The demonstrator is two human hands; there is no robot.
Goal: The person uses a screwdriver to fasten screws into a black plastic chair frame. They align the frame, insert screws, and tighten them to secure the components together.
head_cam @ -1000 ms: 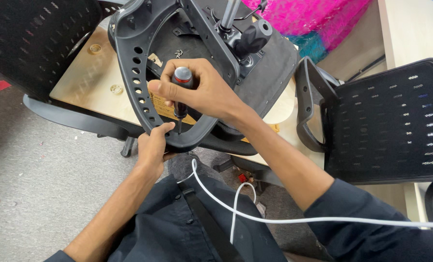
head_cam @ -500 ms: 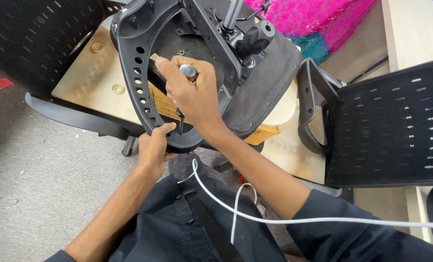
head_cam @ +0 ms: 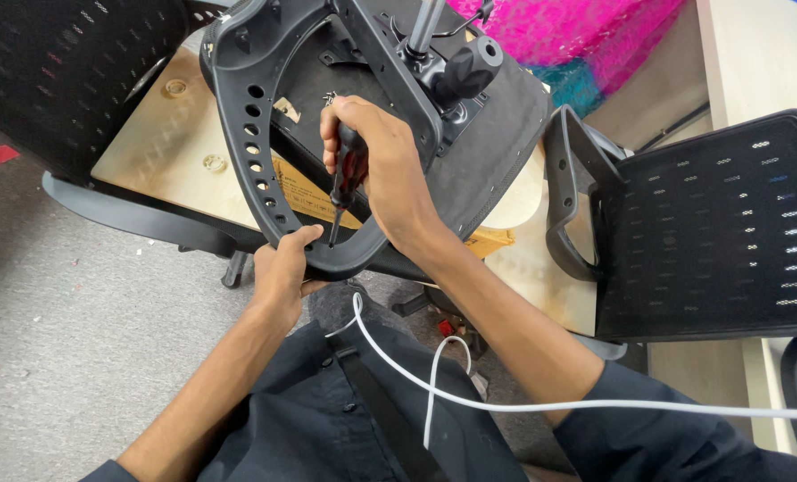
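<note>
Screwdriver [head_cam: 345, 183] stood near upright mid-frame, your right hand [head_cam: 385, 170] wrapped around its handle, tip down just above your left hand [head_cam: 282, 268], whose fingers gripped the armrest [head_cam: 238, 116].

just the one head cam, looking steeply down from above, close in on an upturned chair seat [head_cam: 497, 152], lap and grey floor [head_cam: 68, 357] below

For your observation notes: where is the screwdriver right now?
In the head view, centre: the screwdriver stands in the right hand, tip down at the armrest, just above the left hand.
</note>
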